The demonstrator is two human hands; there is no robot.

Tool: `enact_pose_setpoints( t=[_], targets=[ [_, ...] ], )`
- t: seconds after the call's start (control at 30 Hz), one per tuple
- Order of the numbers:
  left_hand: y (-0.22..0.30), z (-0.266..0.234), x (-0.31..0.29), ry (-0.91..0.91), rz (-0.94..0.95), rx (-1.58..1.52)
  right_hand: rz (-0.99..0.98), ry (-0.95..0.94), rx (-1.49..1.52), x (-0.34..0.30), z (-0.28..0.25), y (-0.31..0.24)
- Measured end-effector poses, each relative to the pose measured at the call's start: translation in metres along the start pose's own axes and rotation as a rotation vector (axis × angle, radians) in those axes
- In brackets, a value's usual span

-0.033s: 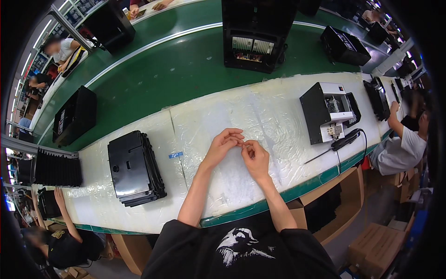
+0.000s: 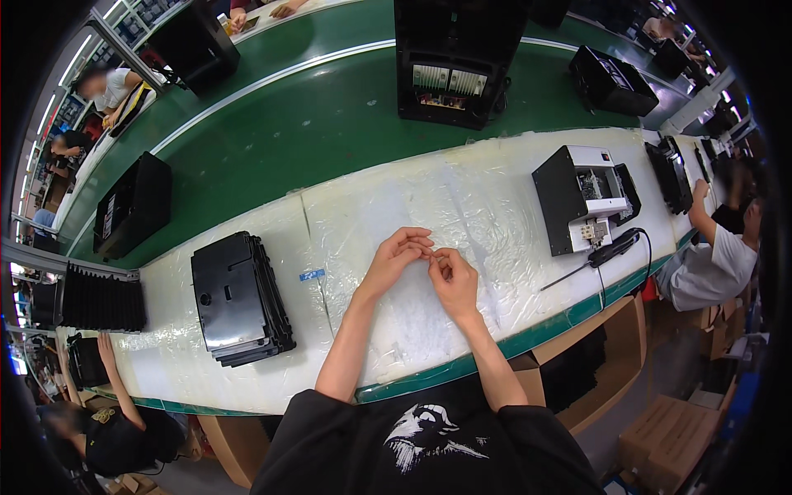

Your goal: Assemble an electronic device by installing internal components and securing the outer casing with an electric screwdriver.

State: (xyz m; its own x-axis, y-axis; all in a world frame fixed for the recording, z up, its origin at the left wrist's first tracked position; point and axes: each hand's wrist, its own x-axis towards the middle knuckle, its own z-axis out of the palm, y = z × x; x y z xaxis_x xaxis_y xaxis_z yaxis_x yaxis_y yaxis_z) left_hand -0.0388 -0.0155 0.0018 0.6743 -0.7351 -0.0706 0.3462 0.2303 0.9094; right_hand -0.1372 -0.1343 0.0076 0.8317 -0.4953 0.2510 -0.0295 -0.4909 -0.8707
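Observation:
Over the middle of the film-covered white worktop (image 2: pixel 371 330), my two hands meet at the fingertips. My left hand (image 2: pixel 398 257) is loosely curved with its fingers stretched toward the right one, and I see nothing held in it. Thumb and fingers of my right hand (image 2: pixel 454 283) are pinched together; anything between them is too small to make out. A stack of black panels (image 2: pixel 231 297) lies to the left of my hands. To the right stand a black and white machine housing (image 2: pixel 590 198) and, in front of it, an electric screwdriver (image 2: pixel 615 249) with a long bit and a cord.
Beyond the worktop runs a green conveyor surface (image 2: pixel 313 124) carrying a tall black unit (image 2: pixel 454 66) and black housings (image 2: pixel 132 206) (image 2: pixel 615 81). A blue label (image 2: pixel 312 275) lies near the panels. Open cardboard boxes (image 2: pixel 627 338) stand below the front edge. Co-workers sit at both sides.

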Motion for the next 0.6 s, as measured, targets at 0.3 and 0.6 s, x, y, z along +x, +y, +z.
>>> enact_pose_setpoints(
  t=[0.3,0.6],
  targets=[
    [0.0014,0.0008,0.0,0.004,-0.003,0.019,-0.012,0.021,-0.006,-0.0001,0.002,0.0054],
    [-0.0004,-0.001,0.0007,-0.001,0.0,0.025,0.031,0.002,0.006,-0.0005,0.0008,0.0042]
  ],
)
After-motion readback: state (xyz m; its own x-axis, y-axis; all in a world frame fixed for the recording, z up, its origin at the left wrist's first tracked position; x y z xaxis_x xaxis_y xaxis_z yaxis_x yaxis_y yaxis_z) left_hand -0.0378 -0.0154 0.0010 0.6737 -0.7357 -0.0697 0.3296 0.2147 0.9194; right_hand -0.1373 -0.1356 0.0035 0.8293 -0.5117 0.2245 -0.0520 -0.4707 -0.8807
